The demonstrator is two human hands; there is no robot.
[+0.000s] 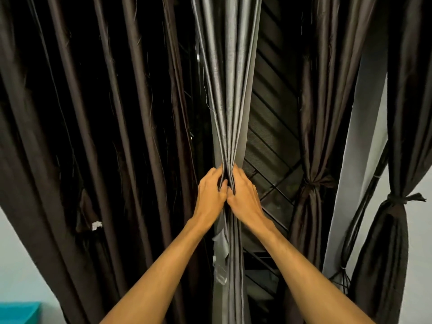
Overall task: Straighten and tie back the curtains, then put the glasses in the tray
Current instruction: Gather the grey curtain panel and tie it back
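Grips of left hand (pixel 211 195) and right hand (pixel 244 195) clutch grey curtain (pixel 230 90) before dark window grille (pixel 273 127).

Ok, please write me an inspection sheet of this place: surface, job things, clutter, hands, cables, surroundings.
Surface: nothing seen.
Job's things: grey curtain gathered in one bunch, no tie seen on it; loose brown curtain at left; tied brown curtains at right; glasses and tray not in view.
Clutter: teal object in the lower left corner, cannot tell what.
Hands: left hand and right hand both grip the grey curtain, side by side.
Cables: nothing seen.
Surroundings: window grille behind the curtains; pale wall.
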